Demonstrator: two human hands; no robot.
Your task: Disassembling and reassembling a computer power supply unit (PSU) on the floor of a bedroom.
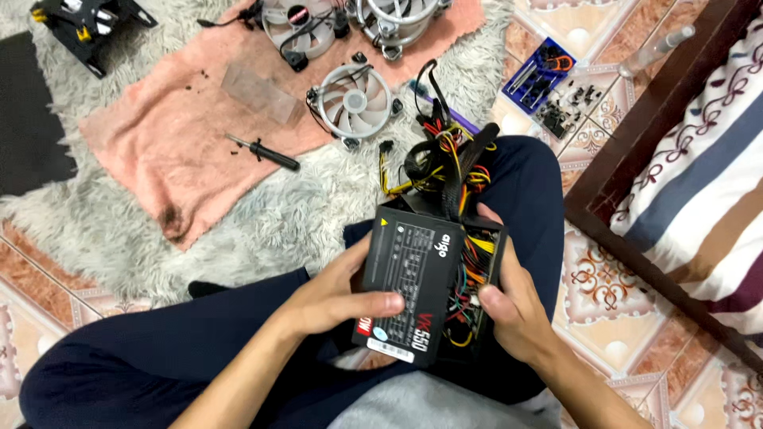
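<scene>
Holding the black power supply (425, 278) over your lap, your left hand (338, 298) is clamped on its left side, and your right hand (509, 306) is clamped on its right side. A screwdriver (266, 152) lies far left on the pink towel (159, 135).

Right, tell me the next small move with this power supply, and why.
Probably lift the black power supply a little off the lap. The left hand grips its labelled face, the right hand holds the open side where coloured wires show, and the cable bundle trails loosely over the knee, so it could snag.
</scene>
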